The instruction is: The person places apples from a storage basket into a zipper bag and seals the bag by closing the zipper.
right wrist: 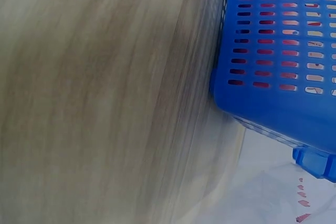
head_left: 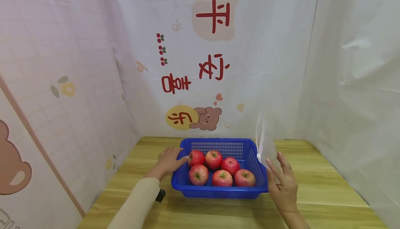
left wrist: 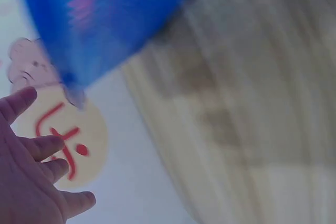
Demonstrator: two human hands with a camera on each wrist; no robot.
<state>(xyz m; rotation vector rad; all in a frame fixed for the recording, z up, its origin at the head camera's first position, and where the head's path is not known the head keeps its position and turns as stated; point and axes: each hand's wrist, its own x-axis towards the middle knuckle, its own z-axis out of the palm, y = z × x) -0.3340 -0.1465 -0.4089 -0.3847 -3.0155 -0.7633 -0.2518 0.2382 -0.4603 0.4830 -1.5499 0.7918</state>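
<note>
Where the apples lie: six red apples (head_left: 222,178) sit inside one blue basket (head_left: 220,192), three toward the back, three toward the front
Basket's place: on the wooden table (head_left: 315,201), near its far edge
Left hand (head_left: 169,160): fingers spread and holding nothing, thumb over the basket's left rim
Right hand (head_left: 284,183): beside the basket's right side, fingers partly bent; cannot tell whether it grips the bag
White zip bag (head_left: 267,145): one, upright, its lower part at the right fingertips
In the way: each hand hides some rim; in the right wrist view the slotted basket wall screens the apples
Around: one small black block (head_left: 160,196) beside one pale sleeve (head_left: 135,204); behind, a white backdrop (head_left: 268,65) bearing four red characters
</note>
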